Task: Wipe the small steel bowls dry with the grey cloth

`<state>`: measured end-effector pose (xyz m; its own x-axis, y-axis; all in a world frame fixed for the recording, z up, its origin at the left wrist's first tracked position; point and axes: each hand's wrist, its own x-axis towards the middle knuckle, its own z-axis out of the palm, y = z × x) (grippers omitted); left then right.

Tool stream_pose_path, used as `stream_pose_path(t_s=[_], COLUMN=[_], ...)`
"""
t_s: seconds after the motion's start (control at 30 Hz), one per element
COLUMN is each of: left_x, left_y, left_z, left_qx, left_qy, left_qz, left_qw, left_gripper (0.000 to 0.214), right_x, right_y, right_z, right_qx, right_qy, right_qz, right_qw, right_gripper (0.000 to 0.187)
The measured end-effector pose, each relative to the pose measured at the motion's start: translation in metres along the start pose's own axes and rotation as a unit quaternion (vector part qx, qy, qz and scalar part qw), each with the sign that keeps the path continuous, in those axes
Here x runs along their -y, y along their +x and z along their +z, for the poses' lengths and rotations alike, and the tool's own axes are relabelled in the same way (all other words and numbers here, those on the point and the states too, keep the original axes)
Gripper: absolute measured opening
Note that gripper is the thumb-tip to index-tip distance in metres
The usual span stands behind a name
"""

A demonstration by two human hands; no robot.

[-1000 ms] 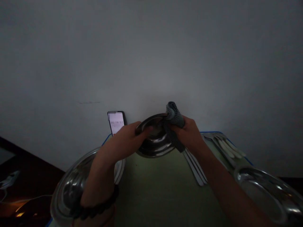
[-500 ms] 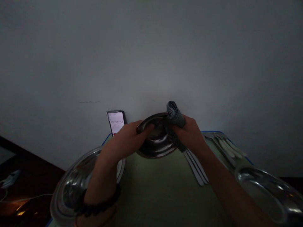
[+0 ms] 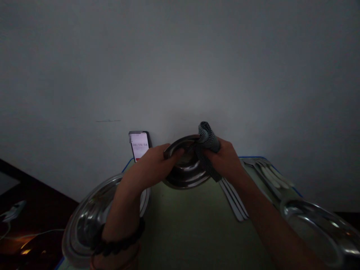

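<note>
A shiny metal bowl (image 3: 187, 178) is held tilted above the table, its inside turned partly toward me. My left hand (image 3: 156, 161) grips its left rim, with the thumb over the inner side. On the right rim, a dark checked cloth (image 3: 208, 140) is folded over the metal. My right hand (image 3: 225, 157) is closed around that cloth and presses it against the bowl; some of its fingers are hidden behind. Below my right wrist lie several flat metal handles (image 3: 234, 202), side by side; their other ends are covered.
Left on the green table (image 3: 180, 232) stands a large metal basin (image 3: 81, 221), partly behind my left forearm. A phone (image 3: 140, 145) showing a timer leans on the wall (image 3: 180, 67). Cutlery (image 3: 267, 172) and another metal dish (image 3: 323, 221) are at the right.
Almost nothing differs. The whole view has shifted very slightly, and both hands keep the same hold on the bowl and the cloth.
</note>
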<state>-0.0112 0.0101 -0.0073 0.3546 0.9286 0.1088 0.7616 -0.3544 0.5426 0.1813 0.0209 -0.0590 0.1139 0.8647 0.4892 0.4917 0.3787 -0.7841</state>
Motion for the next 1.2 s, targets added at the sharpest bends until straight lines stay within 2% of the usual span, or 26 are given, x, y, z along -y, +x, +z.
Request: stream_pose_path(t_s=[0.97, 1.13, 1.2], left_x=[0.002, 0.006, 0.006], left_y=[-0.001, 0.001, 0.001], left_z=[0.001, 0.002, 0.004], left_qx=[0.012, 0.016, 0.042], left_qy=[0.003, 0.035, 0.066], left_qz=[-0.004, 0.009, 0.01], left_qw=[1.0, 0.999, 0.997], left_gripper=[0.045, 0.041, 0.037], right_x=[-0.002, 0.005, 0.01], right_y=[0.0, -0.004, -0.008], right_z=[0.003, 0.002, 0.004], right_qx=[0.013, 0.001, 0.024], right_qy=[-0.018, -0.121, -0.192], right_qz=[0.006, -0.024, -0.046], right_qw=[1.0, 0.992, 0.98], right_gripper=[0.013, 0.014, 0.012])
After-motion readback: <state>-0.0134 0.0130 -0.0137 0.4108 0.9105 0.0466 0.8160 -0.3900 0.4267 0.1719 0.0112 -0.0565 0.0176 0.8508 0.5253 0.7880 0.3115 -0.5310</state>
